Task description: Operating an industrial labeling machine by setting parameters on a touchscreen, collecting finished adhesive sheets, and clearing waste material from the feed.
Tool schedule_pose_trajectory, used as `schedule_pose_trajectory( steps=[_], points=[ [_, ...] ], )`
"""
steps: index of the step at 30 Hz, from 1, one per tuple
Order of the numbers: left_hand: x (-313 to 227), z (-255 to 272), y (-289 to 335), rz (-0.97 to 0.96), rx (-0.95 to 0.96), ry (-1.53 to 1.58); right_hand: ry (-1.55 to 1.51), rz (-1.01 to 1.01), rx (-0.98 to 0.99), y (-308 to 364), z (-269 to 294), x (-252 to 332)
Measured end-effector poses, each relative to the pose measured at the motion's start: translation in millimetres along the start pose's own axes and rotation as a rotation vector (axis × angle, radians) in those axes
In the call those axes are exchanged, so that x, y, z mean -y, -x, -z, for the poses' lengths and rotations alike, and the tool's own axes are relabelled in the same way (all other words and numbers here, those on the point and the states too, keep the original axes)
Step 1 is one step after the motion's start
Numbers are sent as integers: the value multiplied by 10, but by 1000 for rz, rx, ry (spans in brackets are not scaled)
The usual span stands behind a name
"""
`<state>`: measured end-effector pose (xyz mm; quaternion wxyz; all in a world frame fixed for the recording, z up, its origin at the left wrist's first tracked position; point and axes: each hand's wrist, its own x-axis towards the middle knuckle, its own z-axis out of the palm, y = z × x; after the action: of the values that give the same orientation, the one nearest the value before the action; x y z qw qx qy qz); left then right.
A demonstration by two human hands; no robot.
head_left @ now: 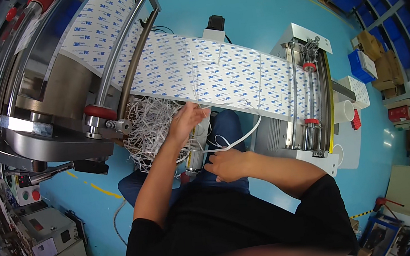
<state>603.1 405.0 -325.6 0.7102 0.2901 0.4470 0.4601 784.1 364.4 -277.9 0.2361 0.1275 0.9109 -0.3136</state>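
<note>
My left hand reaches up to the near edge of a wide white sheet with blue print, its fingers loosely bent and apart, gripping nothing I can see. The sheet stretches across a machine from left to right. My right hand is closed, knuckles up, above my lap. A narrow white strip curves down from the sheet's edge and runs along the top of that hand; where the fingers grip is partly hidden. Beside my left forearm lies a tangled heap of white strips.
Metal rollers with red collars stand at the left, on a grey machine arm. More rollers carry the sheet's right end. A control box sits lower left. Blue bins and cardboard boxes line the right side.
</note>
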Motion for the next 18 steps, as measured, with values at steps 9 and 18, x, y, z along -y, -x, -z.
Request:
schedule_pose_trajectory(
  steps=[9, 18],
  points=[
    [-243, 291, 481, -157, -175, -418, 34, -22, 35, -131, -3, 30],
    [-358, 870, 1053, -243, -331, -906, 50, -8, 29, -278, -4, 84]
  ],
)
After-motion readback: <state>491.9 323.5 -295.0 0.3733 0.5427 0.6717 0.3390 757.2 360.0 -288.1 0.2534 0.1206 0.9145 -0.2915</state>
